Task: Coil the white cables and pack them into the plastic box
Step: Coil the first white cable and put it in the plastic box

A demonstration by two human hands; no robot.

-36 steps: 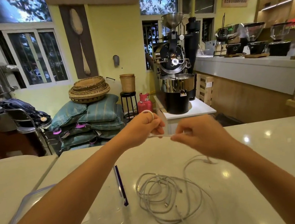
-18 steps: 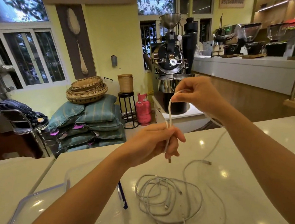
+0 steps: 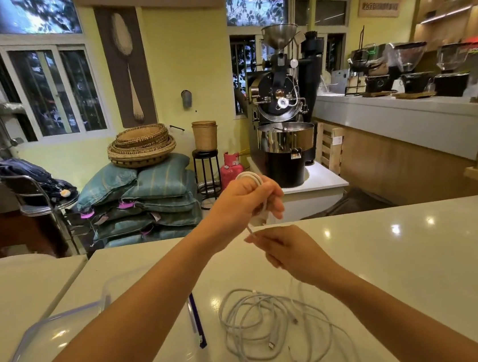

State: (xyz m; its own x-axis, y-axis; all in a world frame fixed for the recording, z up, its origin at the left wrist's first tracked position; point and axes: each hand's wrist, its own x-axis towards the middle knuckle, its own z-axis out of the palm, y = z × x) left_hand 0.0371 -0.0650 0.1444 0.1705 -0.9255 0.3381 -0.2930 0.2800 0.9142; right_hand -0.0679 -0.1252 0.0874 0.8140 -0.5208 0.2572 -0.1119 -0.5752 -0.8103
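L hand (image 3: 243, 202) held a small white cable coil (image 3: 247, 174) in a closed grip above the tabletop (image 3: 420, 264), w/ R hand (image 3: 290, 251) pinching its tail just below. Other white cables (image 3: 272, 328) lay tangled on the tabletop, right of the clear plastic box (image 3: 41, 343).

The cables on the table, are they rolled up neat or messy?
Messy. The cables lie in a loose tangle on the table, ends free.

One white cable (image 3: 249, 176) is wound into a small coil, held up in the left grip (image 3: 243, 204) over the worktop's (image 3: 420, 264) far edge. More white cables (image 3: 275, 331) lie loosely tangled by the near edge. The clear, blue-rimmed plastic box (image 3: 42, 346) sits at the near left corner.
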